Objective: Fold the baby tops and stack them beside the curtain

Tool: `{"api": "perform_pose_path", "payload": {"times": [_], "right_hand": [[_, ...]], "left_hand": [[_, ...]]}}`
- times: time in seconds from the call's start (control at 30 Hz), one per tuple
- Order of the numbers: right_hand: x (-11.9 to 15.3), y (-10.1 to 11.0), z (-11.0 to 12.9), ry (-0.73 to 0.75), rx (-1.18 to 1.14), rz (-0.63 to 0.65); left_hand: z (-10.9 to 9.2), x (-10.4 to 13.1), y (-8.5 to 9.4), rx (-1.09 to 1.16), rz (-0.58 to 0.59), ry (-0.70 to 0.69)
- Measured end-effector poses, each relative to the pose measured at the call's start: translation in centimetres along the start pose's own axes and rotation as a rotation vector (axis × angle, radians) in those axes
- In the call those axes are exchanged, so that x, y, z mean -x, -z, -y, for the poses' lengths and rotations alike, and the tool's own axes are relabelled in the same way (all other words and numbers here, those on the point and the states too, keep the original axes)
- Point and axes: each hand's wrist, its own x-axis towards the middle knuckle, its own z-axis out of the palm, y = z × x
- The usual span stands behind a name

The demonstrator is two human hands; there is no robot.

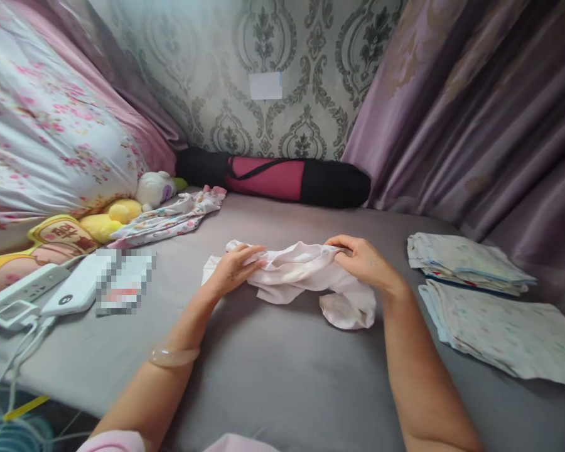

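Note:
A pale pink garment [287, 276], bunched and creased, is stretched between my two hands over the grey bed sheet [282, 383]. My left hand [238, 270] grips its left part, the fingers closed on the cloth. At the upper right edge, my right hand [360, 260] pinches the fabric between thumb and fingers. One end of the garment hangs in a loose fold below my right hand, and another bit sticks out left of my left hand. Its exact kind I cannot make out.
Folded patterned cloths [503, 333] lie in stacks at the right. Leftward are a power strip [23, 292], a white power bank [75, 292], plush toys [155, 188] and a crumpled patterned garment [169, 220]. A black and red roll bag [273, 179] lies along the wall.

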Motion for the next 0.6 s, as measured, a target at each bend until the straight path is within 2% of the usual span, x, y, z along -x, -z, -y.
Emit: {"api": "perform_pose_path", "payload": {"times": [0.17, 0.23, 0.33, 0.47, 0.6], "right_hand": [[-0.3, -0.3, -0.7, -0.017, 0.057, -0.009], [-0.3, -0.3, -0.6, -0.019, 0.075, 0.005], [-0.3, -0.4, -0.3, -0.013, 0.093, 0.014], [-0.1, -0.3, 0.0, -0.001, 0.092, 0.028], [-0.1, -0.2, -0.1, -0.047, 0.059, 0.052]], "left_hand": [[0.3, 0.2, -0.8, -0.233, -0.138, -0.166], [-0.3, 0.2, -1.1, -0.284, -0.144, -0.208], [-1.4, 0.3, -1.9, -0.231, -0.101, -0.254], [-1.4, 0.3, -2.9, -0.155, -0.046, -0.208], [-0.7, 0.2, -3.1, -0.107, -0.027, -0.146]]}}
